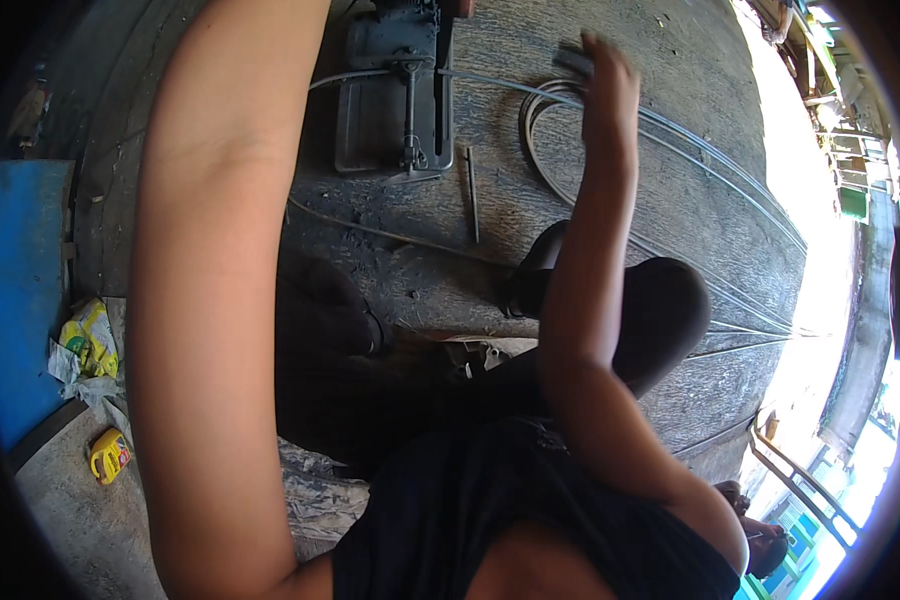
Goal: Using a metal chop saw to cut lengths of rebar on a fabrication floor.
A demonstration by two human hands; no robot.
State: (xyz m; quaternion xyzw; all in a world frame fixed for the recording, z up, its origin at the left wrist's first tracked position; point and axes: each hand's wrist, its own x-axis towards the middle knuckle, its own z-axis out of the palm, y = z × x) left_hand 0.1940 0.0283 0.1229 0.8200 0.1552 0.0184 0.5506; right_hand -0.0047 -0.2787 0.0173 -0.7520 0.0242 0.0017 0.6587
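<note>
My left forearm [215, 230] fills the left side and runs out past the top edge, so my left hand is out of view. Raised at the upper right is my right hand [611, 85], its fingers smeared by motion. Beside those fingers shows a small dark grey piece [572, 58]; whether I hold it is unclear. A dark metal cut-off saw base [355, 125] with a screw clamp [410, 115] stands on the floor between my arms. Long thin metal rods [705, 150] stretch from the clamp to the right, passing below my right hand.
A coil of cable or rod [528, 130] lies behind my right forearm. One short rod [472, 195] rests near the saw base. At left are a blue panel [25, 290], a crumpled yellow bag [90, 340] and a yellow container [109, 456]. A person [765, 545] appears at lower right.
</note>
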